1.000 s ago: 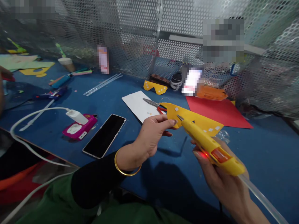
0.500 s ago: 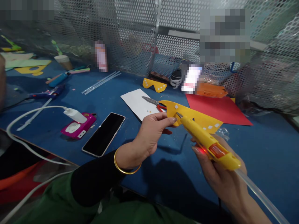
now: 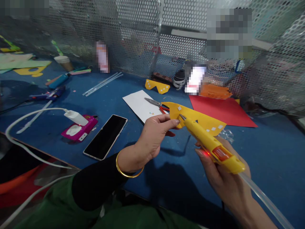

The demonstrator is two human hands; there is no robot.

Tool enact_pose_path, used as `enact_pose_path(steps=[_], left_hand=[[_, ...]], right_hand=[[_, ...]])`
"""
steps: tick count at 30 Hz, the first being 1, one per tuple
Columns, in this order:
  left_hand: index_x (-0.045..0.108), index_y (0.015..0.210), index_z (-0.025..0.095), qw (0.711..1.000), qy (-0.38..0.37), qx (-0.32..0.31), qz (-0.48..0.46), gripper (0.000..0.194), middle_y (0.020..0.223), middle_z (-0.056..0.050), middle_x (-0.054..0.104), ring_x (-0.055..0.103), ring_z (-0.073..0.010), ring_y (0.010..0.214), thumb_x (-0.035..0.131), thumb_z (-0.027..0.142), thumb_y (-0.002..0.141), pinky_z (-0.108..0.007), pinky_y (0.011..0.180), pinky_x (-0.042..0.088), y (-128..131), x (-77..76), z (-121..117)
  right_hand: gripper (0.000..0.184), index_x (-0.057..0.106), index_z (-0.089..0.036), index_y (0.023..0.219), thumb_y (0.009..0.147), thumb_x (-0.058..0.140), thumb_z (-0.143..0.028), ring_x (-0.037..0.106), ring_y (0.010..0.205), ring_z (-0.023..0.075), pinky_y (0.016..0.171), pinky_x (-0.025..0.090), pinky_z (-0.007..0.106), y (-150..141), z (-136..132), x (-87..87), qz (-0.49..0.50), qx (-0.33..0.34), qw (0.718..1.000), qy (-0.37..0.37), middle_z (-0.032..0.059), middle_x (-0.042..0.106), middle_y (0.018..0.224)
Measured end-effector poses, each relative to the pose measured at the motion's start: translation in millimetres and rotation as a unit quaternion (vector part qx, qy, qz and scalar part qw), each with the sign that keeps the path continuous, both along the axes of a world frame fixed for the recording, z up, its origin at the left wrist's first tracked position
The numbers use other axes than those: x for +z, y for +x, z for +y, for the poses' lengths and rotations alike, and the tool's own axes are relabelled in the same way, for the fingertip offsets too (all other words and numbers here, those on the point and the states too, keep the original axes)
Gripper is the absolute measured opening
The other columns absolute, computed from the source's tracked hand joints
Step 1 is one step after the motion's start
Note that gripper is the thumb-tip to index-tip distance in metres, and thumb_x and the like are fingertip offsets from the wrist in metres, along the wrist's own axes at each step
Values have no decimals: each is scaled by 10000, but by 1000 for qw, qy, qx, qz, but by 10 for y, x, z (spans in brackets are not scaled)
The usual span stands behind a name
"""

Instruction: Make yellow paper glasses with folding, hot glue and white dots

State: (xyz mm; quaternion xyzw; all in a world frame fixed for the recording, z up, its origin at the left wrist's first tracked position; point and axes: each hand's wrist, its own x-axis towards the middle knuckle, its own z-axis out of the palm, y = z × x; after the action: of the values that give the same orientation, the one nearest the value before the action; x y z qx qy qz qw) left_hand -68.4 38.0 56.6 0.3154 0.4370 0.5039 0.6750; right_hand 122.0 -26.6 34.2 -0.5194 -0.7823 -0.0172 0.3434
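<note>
While my left hand [image 3: 152, 136] is pinching the yellow cutout [image 3: 200, 117] above the blue table [image 3: 100, 106], right fingers wrapping around the yellow glue gun [image 3: 209, 141], its nozzle pointing at the cutout, scissors [image 3: 153, 102] lying behind

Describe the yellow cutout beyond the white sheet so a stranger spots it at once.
Find the perforated screen backing the blue table. Before it, beyond the white sheet, sits a notched yellow cutout. Its white spots resemble those on the yellow piece in the left hand, but no hand touches it.
</note>
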Motion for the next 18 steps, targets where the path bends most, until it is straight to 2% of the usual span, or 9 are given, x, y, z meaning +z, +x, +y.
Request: enact_pose_path(steps=[9, 18], left_hand=[[773, 770, 181, 1000, 5, 1, 10, 31, 843, -52, 780, 696, -167, 790, 756, 182, 744, -252, 642, 457, -2, -3, -2], [774, 758, 178, 1000, 6, 1, 4, 24, 807, -41, 770, 685, -145, 752, 755, 168, 747, -235, 620, 451, 3, -6, -2]], right_hand=[[191, 614, -238, 1069, 993, 559, -404, 695, 741, 197, 610, 521, 302, -39, -16, 13, 6, -23, 1000, -5, 46, 713, 908], [204, 612, -234, 1072, 998, 549, -415, 697, 774, 200, 634, 526, 301, -39, -15, 24, 1, -23, 1000, 1, 46, 706, 915]])
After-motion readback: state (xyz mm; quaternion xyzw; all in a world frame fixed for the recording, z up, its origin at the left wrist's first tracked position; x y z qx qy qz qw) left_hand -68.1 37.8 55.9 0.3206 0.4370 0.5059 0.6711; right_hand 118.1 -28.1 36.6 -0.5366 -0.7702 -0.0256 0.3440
